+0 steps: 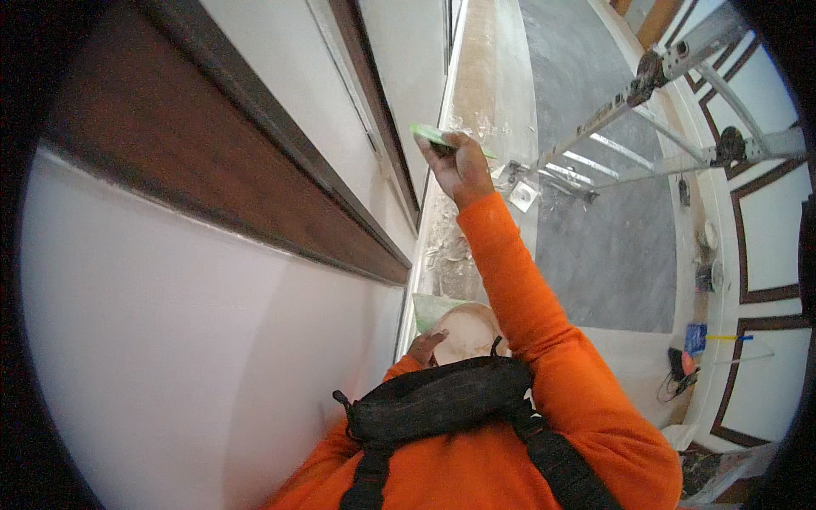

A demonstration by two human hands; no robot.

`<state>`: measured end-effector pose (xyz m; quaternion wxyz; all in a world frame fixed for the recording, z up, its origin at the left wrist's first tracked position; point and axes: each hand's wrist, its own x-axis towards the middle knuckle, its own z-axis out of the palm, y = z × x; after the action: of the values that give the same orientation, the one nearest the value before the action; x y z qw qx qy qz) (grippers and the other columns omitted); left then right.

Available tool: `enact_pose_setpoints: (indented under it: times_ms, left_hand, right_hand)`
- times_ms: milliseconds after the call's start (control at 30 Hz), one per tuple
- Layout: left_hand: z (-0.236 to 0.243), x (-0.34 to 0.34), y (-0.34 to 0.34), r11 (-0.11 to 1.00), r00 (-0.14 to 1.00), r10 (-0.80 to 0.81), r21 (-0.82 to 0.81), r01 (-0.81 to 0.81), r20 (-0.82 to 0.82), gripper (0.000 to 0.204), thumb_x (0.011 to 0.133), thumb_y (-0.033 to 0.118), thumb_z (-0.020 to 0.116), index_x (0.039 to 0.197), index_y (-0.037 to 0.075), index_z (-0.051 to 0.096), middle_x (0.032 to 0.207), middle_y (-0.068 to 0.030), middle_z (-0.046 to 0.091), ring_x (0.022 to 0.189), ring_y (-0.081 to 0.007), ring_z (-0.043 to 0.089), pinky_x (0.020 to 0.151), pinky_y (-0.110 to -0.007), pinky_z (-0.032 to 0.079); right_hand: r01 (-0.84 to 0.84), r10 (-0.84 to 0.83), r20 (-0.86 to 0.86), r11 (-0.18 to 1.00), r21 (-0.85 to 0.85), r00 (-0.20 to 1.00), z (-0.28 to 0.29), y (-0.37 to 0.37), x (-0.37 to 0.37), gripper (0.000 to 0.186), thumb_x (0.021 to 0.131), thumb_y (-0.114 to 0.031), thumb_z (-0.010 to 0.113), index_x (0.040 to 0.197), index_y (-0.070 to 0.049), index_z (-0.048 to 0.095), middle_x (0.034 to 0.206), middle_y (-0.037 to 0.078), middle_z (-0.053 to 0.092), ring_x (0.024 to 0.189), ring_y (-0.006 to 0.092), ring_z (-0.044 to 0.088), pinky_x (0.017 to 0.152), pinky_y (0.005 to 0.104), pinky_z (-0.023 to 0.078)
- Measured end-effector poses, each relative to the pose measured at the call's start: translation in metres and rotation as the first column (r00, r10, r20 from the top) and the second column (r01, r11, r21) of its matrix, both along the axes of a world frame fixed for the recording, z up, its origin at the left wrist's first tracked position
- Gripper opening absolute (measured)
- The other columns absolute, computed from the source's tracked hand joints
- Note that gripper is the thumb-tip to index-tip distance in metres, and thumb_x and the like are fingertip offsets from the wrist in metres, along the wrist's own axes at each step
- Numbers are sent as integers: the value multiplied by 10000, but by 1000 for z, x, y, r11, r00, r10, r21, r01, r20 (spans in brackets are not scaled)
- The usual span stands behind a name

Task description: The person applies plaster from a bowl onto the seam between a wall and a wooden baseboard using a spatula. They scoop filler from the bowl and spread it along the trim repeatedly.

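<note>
My right hand reaches forward beside the wall, its fingers closed on a thin light-green flat piece that looks like a plastic spreader. Low in front of my chest, my left hand grips the rim of a round, pale tub, fingers over its edge. Cream-coloured residue shows inside the tub, and its lower side is hidden by the black chest bag. A pale green sheet or flat piece sticks out beside the tub, next to the wall; I cannot tell whether my left hand holds it too.
A white wall with dark brown trim runs close on my left. White scraps litter the floor covering along it. An aluminium ladder stands ahead to the right, over a grey floor strip. A blue item lies far right.
</note>
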<state>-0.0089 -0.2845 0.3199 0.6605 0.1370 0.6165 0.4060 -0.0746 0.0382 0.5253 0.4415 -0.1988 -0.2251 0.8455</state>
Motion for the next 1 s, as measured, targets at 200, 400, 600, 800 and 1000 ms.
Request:
enact_pose_setpoints:
  times_ms: [200, 400, 600, 800, 1000]
  left_hand:
    - [-11, 4, -2, 973, 954, 227, -79, -216, 194, 644, 796, 438, 620, 1210, -35, 477, 1092, -107, 575, 1006, -204, 538, 916, -329, 393]
    - [14, 3, 3, 964, 953, 264, -72, -256, 148, 499, 786, 294, 648, 1165, 11, 488, 972, -92, 613, 794, -216, 621, 672, -347, 511]
    - [14, 1, -1, 961, 936, 272, -118, -251, 223, 503, 782, 295, 657, 1162, 13, 488, 972, -105, 612, 804, -220, 622, 683, -362, 512]
    - [-14, 5, 1, 916, 855, 400, -123, -381, 329, 465, 784, 301, 657, 1109, 4, 507, 902, -112, 620, 718, -216, 628, 608, -349, 522]
    - [-12, 8, 2, 925, 846, 379, -122, -360, 374, 438, 790, 296, 651, 1073, -9, 514, 793, -95, 619, 587, -199, 615, 488, -329, 511]
  right_hand:
    - [-183, 170, 416, 983, -10, 893, -89, -77, 21, 276, 809, -77, 544, 1078, -37, 496, 1036, 105, 552, 910, 215, 568, 685, 355, 527]
    - [-166, 154, 404, 986, -6, 902, -108, -83, -6, 270, 796, -66, 563, 1058, -27, 511, 1018, 98, 573, 870, 204, 581, 657, 334, 522]
    - [-114, 117, 346, 993, -28, 931, -70, -91, -10, 281, 790, -88, 566, 1061, -33, 518, 980, 76, 584, 864, 198, 579, 713, 342, 503]
    - [-166, 134, 249, 980, 111, 959, 6, -88, -12, 297, 791, -120, 586, 1064, -23, 522, 1026, 89, 563, 914, 204, 565, 767, 348, 499]
    - [-156, 116, 123, 905, 396, 986, 84, -60, 28, 277, 827, -140, 553, 1059, 1, 497, 1013, 92, 548, 948, 202, 556, 830, 357, 477]
